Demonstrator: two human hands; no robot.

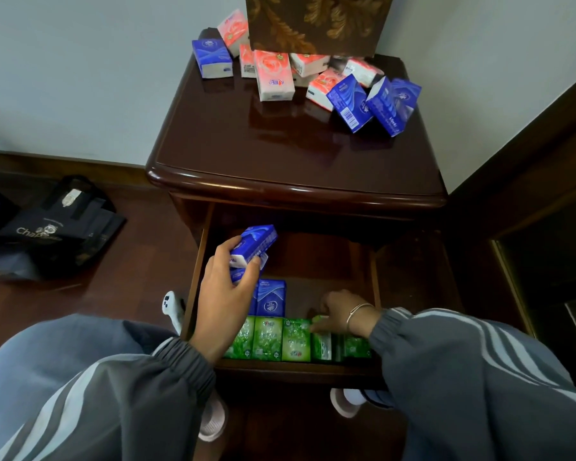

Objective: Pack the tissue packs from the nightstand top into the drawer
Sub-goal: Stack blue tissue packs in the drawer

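In the open drawer [313,369], the front row is green packs [268,339] side by side, with a standing blue pack [271,296] just behind them. The left grip [226,287] is over the drawer's left side, wrapped round a held blue pack [255,242], thumb on one side, fingers on the other. There may be a second pack under it, can't tell. The right grip [341,311] is curled onto the top end of a tilted green pack [320,341] at the right of the row, which isn't seated flat.

The nightstand top [280,144] carries the rest: pink packs [273,74] at the back and loose blue packs [373,104] leaning on each other at the right.

My read on handling: light, soft paper in film, gives under squeeze, and the film is a bit slick. I'd take each pack across its narrow sides, mid-length, with light pressure. Nothing fragile, but a hard squeeze bulges a pack and it likely won't slot in. The leaning ones could topple, so I'd pick from the outside first.
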